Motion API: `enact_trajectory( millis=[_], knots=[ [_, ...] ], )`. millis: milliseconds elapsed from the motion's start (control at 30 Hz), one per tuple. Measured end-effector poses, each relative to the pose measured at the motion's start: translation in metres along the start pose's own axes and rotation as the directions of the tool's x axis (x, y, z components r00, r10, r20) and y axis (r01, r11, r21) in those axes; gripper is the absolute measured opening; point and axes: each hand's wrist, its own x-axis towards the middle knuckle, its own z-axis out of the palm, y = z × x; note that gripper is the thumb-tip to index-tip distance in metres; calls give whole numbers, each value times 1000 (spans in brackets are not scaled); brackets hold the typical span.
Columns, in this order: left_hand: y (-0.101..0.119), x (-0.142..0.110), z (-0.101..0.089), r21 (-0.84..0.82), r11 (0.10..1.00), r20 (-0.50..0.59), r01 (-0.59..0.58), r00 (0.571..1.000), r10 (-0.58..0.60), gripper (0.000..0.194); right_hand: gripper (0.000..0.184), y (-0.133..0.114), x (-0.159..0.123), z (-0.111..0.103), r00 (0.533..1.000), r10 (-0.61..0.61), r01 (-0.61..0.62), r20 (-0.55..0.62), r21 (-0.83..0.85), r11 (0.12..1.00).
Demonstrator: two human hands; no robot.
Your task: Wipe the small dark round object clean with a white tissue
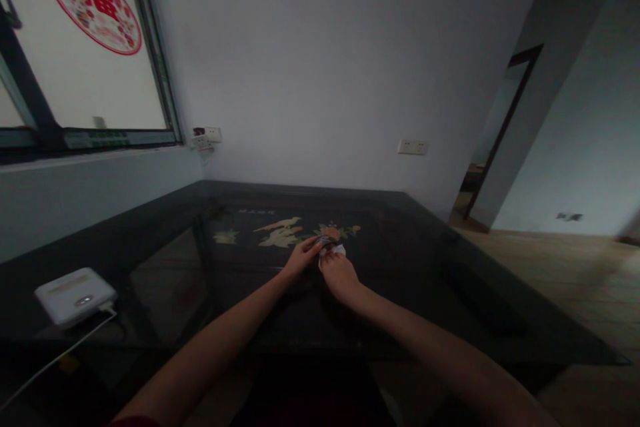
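Both hands meet above the middle of the dark glossy table (395, 233). My left hand (301, 257) has its fingers closed on a small dark object with a shiny edge (325, 239); its kind is too small and blurred to tell. In my right hand (340, 277) is a crumpled white tissue (339, 249), pinched against the near side of the dark object. The fingers partly hide both things. Beyond them, a flower and bird picture (280, 233) decorates the tabletop.
At the left of the table stands a white box-shaped device (75, 293) with a white cable (60, 357) running off toward the near left edge. A window (90, 47) is at the left. Wall sockets (413, 147) sit behind the table.
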Motion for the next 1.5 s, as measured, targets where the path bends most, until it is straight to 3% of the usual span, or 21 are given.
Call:
enact_trajectory(
  millis=[67,167,233,267,333,367,433,600,667,700,767,833,867,933,1067,1233,1333,1400,1467,1500],
  knots=[
    [0,0,-1,-1,1000,14,-8,1000,8,63,32,-3,1,-2,987,152,-162,55,283,945],
    [0,-1,-2,-39,999,0,-15,1000,15,66,30,-1,6,-1,955,273,-287,116,589,755],
    [1,-2,-1,-66,998,1,-17,1000,18,67,31,4,10,2,955,281,-231,96,833,502],
    [2,-2,0,-75,997,7,-19,1000,20,66,32,6,12,2,954,289,-175,85,938,299],
    [2,-2,3,-102,994,28,-26,999,29,65,32,12,15,2,946,315,-47,72,995,-85],
    [2,-2,4,-123,992,44,-31,998,37,64,31,14,16,2,944,323,-6,66,983,-184],
    [2,-3,6,-166,985,71,-46,996,59,62,29,18,16,0,941,336,42,47,967,-253],
    [5,-4,7,-224,974,130,20,991,10,62,29,18,15,-3,940,342,86,7,963,-255],
    [7,-5,7,-265,962,150,66,988,-27,59,27,16,13,-5,937,348,54,2,987,-150],
    [8,-6,7,-288,955,148,75,988,-33,55,24,16,11,-8,940,341,14,-4,1000,-27],
    [12,-8,7,-320,944,131,79,991,-39,47,20,14,7,-16,957,288,-85,-21,933,349],
    [15,-11,7,-332,940,113,82,993,-46,43,20,11,3,-25,984,176,-121,-17,663,739],
    [17,-12,7,-331,939,112,89,992,-55,42,22,9,1,-29,993,120,-108,8,495,862],
    [18,-13,7,-326,939,112,112,991,-79,40,27,4,-1,-35,999,12,-21,50,196,980],
    [10,-7,4,-320,934,76,159,987,-142,35,32,-7,-2,-34,988,-125,136,90,-122,983],
    [3,0,0,-329,927,58,183,983,-173,39,31,-17,-1,-29,994,-105,108,32,-139,984],
    [5,0,0,-363,908,61,209,978,-200,38,29,-19,0,-26,999,31,-31,8,41,999],
    [7,-1,2,-407,889,59,209,977,-203,38,25,-18,4,-21,983,180,-178,17,278,944],
    [8,-1,4,-453,866,70,210,977,-200,38,25,-16,9,-15,955,294,-248,29,620,745],
    [9,-1,6,-472,855,83,216,976,-201,38,26,-15,11,-12,944,328,-215,21,794,568]
  ],
)
